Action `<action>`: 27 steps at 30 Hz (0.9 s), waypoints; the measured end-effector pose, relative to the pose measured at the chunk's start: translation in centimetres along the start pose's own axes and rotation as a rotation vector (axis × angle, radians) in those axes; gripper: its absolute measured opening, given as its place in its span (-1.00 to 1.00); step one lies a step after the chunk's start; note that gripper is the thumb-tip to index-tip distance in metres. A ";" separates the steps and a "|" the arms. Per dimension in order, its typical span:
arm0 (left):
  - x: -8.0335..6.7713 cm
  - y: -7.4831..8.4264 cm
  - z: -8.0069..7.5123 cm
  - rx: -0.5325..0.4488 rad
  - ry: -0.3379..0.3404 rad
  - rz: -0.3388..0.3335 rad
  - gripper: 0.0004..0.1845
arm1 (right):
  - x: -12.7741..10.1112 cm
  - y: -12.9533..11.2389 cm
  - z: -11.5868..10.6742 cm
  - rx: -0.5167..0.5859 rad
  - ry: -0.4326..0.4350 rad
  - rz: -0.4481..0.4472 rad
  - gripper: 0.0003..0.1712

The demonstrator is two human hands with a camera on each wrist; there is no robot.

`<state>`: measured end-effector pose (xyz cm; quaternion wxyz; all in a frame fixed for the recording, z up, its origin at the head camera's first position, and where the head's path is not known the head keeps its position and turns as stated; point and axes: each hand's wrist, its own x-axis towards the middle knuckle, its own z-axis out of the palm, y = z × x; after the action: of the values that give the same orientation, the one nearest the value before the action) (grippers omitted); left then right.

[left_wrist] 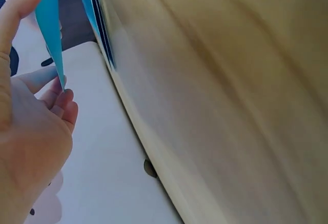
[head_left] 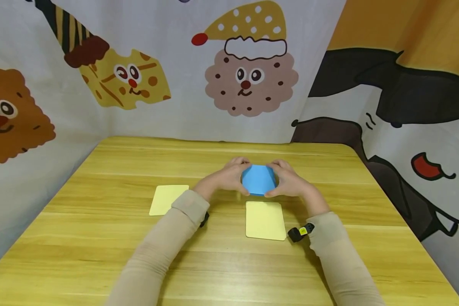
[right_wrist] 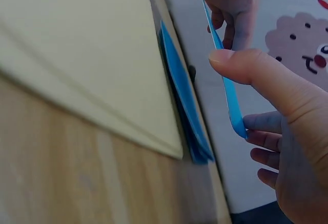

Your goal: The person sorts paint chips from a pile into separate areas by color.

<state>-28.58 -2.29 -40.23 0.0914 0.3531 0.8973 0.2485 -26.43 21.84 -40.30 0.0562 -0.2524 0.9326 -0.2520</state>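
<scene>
Both hands hold a thin blue card (head_left: 258, 180) raised over the far half of the table. My left hand (head_left: 230, 175) pinches its left side, thumb on the near face and fingertips behind. On the other side my right hand (head_left: 290, 180) grips the card the same way. Edge-on in the right wrist view, the blue card (right_wrist: 230, 98) looks slightly bowed. Beneath it, apart from it, more blue cards (right_wrist: 183, 93) lie on the table; the head view hides them. Nearer to me is a yellow card (head_left: 265, 221), with rounded corners.
Another yellow card (head_left: 164, 199) lies to the left, partly covered by the left sleeve. The wooden table (head_left: 80, 246) ends at a printed curtain (head_left: 183, 123) behind and at both sides. Black wrist cameras (head_left: 296, 233) sit close to the cuffs.
</scene>
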 end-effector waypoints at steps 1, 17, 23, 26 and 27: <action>0.2 0.0 0.1 0.005 -0.010 -0.005 0.09 | 0.0 0.2 0.0 -0.002 -0.002 0.005 0.25; 2.0 -0.7 1.6 0.045 -0.134 -0.073 0.10 | 0.3 2.9 1.5 0.075 -0.055 0.057 0.26; 1.9 -0.6 1.6 0.057 -0.164 -0.085 0.10 | 0.3 3.4 2.0 0.106 -0.078 0.072 0.24; 1.8 -0.6 1.6 0.064 -0.170 -0.091 0.09 | 0.3 3.4 2.0 0.119 -0.083 0.073 0.24; 1.8 -0.7 1.6 0.063 -0.170 -0.094 0.09 | 0.3 3.4 2.0 0.121 -0.085 0.072 0.24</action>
<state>-29.74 -0.88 -41.96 0.1677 0.3333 0.9092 0.1847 -27.77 23.36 -43.75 0.1197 -0.2255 0.9209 -0.2947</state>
